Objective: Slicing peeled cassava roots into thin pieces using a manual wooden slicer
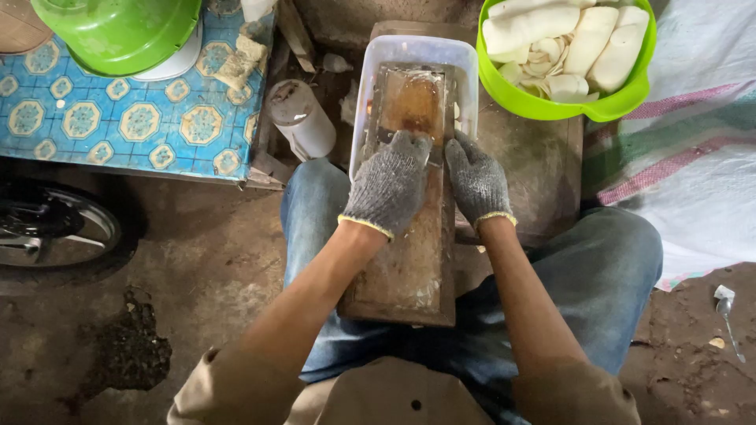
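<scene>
Wooden slicer board [405, 267] lay at frame centre, sloping from the person's lap into a white plastic tub [465, 67]. Both gloved hands, left hand [387, 187] and right hand [477, 181], pressed curled against the board; whether they grasped anything could not be told. Green bowl [551, 106] of peeled pieces sat upper right.

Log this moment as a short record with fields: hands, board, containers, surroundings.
left hand: gloved left hand pressed flat on the wooden slicer board
right hand: gloved right hand beside it, on the board's right edge
board: slopes from lap into a white plastic tub
bowl: green bowl of peeled pale root pieces, upper right
left side: blue tiled table, white jar
</scene>
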